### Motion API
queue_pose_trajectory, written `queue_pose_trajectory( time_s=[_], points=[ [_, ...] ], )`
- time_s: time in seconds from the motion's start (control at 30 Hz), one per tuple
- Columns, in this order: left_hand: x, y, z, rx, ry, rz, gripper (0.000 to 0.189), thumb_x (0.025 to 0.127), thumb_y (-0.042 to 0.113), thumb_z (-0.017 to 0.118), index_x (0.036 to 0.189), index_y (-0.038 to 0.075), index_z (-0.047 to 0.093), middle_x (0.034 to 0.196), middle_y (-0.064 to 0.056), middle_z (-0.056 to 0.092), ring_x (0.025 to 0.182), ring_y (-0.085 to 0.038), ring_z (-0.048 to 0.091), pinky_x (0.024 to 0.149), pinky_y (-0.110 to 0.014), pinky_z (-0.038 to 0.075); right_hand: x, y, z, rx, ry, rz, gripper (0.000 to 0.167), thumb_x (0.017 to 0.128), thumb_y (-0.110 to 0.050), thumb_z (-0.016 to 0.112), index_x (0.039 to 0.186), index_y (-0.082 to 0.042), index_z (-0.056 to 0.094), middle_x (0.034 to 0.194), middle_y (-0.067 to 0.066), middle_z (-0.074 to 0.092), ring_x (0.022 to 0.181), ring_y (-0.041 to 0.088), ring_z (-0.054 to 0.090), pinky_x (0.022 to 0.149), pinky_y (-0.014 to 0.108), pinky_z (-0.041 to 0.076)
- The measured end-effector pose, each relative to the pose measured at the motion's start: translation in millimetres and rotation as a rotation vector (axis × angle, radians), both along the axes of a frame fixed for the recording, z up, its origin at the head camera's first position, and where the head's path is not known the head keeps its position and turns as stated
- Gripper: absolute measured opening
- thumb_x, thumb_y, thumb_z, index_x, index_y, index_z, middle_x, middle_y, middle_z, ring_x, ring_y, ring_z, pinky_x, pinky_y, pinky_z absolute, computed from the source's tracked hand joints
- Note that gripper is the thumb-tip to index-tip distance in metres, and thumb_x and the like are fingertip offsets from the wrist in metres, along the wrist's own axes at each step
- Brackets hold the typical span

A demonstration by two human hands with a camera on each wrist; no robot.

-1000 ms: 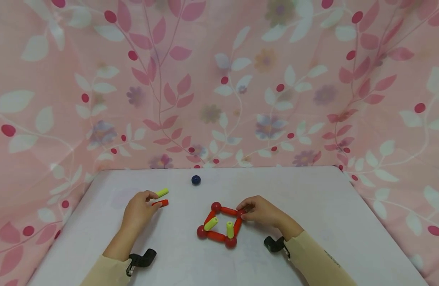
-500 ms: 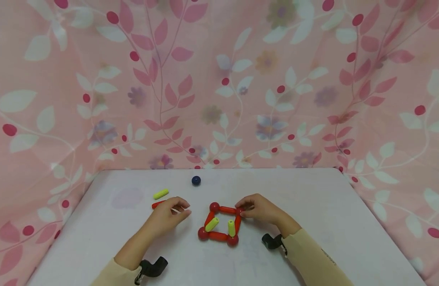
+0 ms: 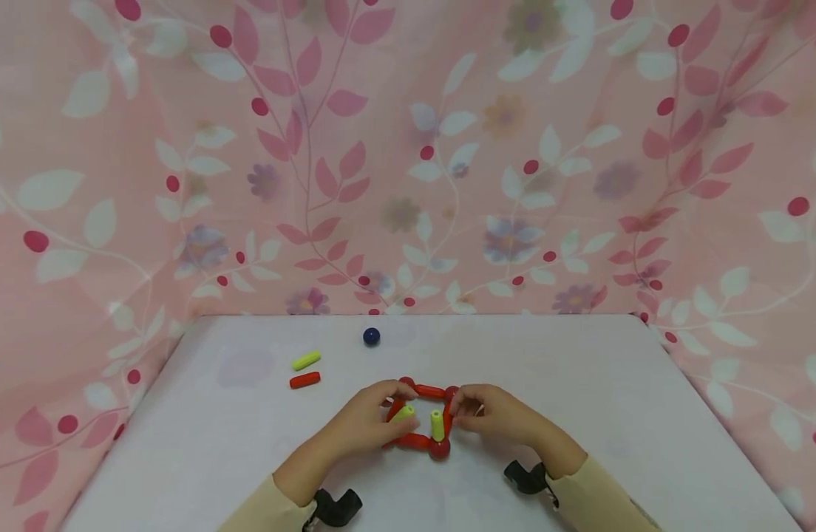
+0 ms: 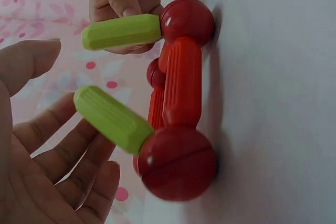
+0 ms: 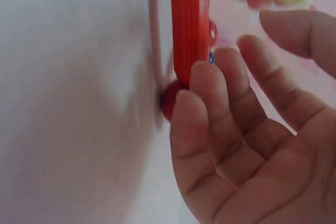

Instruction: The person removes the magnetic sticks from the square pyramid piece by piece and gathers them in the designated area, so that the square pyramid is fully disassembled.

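Observation:
A square frame of red magnetic rods (image 3: 430,391) and red balls (image 3: 439,448) lies on the table. Two yellow-green rods rise from its near balls: one upright rod (image 3: 437,425) at right, one leaning rod (image 4: 113,119) at left. My left hand (image 3: 368,421) is at the frame's left side, thumb and fingers spread around the leaning rod; the index finger is close to it, contact unclear. At the right side, my right hand (image 3: 497,414) has its fingers loosely bent beside a red rod (image 5: 190,32) and partly hides a ball (image 5: 173,98); touch cannot be told.
A loose yellow-green rod (image 3: 306,360) and a loose red rod (image 3: 304,380) lie at the left of the white table (image 3: 548,347). Near the back edge sits a dark blue ball (image 3: 371,337). A pink floral curtain (image 3: 408,185) hangs behind.
My left hand has let go of the loose red rod and moved right to the frame. My right hand has stayed by the frame's right side, shifting slightly nearer me.

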State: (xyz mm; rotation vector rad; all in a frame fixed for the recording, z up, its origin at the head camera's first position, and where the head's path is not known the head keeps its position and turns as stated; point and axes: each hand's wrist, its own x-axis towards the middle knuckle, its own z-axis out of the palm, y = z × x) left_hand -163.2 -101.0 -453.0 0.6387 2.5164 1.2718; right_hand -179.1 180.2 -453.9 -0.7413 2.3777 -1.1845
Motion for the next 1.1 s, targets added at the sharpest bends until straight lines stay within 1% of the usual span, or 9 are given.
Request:
queue_pose_trajectory(
  time_s=[0.1,0.2,0.3,0.4,0.53,0.7,0.93,1.1],
  points=[
    [-0.6,7.6,-1.3,0.019,-0.010,-0.026,0.039,0.091,0.040,0.073,0.125,0.023,0.065,0.123,0.004,0.065,0.118,-0.017,0.056,0.100,-0.048,0.048,9.3,-2.5,-0.4,-0.002,-0.016,0.045,0.010,0.093,-0.017,0.072,0.102,-0.016,0.068,0.090,-0.006,0.064,0.084,0.013,0.059,0.075,0.026,0.050],
    [-1.0,15.0,-2.6,0.041,-0.033,-0.049,0.038,0.090,0.037,0.074,0.124,0.022,0.066,0.120,0.007,0.066,0.115,-0.016,0.057,0.101,-0.046,0.047,15.2,-4.5,-2.6,-0.008,-0.040,0.068,0.014,0.091,-0.019,0.074,0.103,-0.017,0.067,0.092,-0.006,0.065,0.084,0.012,0.060,0.076,0.026,0.052],
    [-0.3,20.9,-3.7,0.053,-0.051,-0.063,0.036,0.089,0.036,0.076,0.121,0.022,0.067,0.113,0.012,0.066,0.110,-0.014,0.058,0.099,-0.040,0.048,17.8,-7.7,-6.7,-0.006,-0.050,0.080,0.020,0.088,-0.021,0.077,0.104,-0.017,0.065,0.093,-0.004,0.065,0.082,0.011,0.061,0.074,0.025,0.053],
    [1.1,25.8,-4.9,0.056,-0.060,-0.065,0.033,0.088,0.036,0.077,0.117,0.024,0.068,0.106,0.015,0.065,0.105,-0.013,0.059,0.093,-0.035,0.049,19.7,-10.7,-10.1,-0.002,-0.039,0.073,0.023,0.086,-0.023,0.079,0.103,-0.018,0.064,0.091,-0.001,0.065,0.080,0.010,0.060,0.072,0.025,0.053],
    [2.7,31.8,-8.3,0.066,-0.053,-0.062,0.028,0.089,0.036,0.077,0.113,0.024,0.069,0.099,0.015,0.065,0.098,-0.012,0.061,0.085,-0.028,0.050,23.0,-14.1,-11.8,0.008,0.004,0.041,0.026,0.084,-0.024,0.081,0.102,-0.018,0.063,0.089,0.000,0.065,0.078,0.009,0.060,0.069,0.024,0.053],
    [3.9,36.7,-12.2,0.080,-0.032,-0.044,0.026,0.089,0.037,0.077,0.109,0.022,0.069,0.095,0.014,0.065,0.093,-0.012,0.061,0.078,-0.024,0.051,26.9,-20.0,-12.7,0.010,0.079,0.004,0.029,0.082,-0.024,0.084,0.100,-0.015,0.063,0.085,-0.003,0.064,0.075,0.005,0.059,0.067,0.023,0.053],
    [3.5,37.6,-12.6,0.089,-0.059,-0.010,0.021,0.089,0.037,0.076,0.105,0.026,0.069,0.093,0.013,0.066,0.090,-0.010,0.059,0.075,-0.023,0.052,30.2,-27.8,-13.6,0.046,0.113,-0.071,0.031,0.080,-0.031,0.086,0.092,-0.018,0.061,0.077,-0.009,0.061,0.068,0.005,0.055,0.060,0.023,0.049],
    [2.6,37.2,-12.9,0.128,-0.072,0.015,0.019,0.089,0.035,0.077,0.103,0.025,0.068,0.092,0.010,0.065,0.089,-0.013,0.059,0.074,-0.024,0.053,29.4,-32.2,-14.6,0.066,0.133,-0.137,0.029,0.079,-0.027,0.087,0.092,-0.016,0.064,0.080,-0.008,0.061,0.069,0.007,0.055,0.061,0.024,0.048]
  ],
)
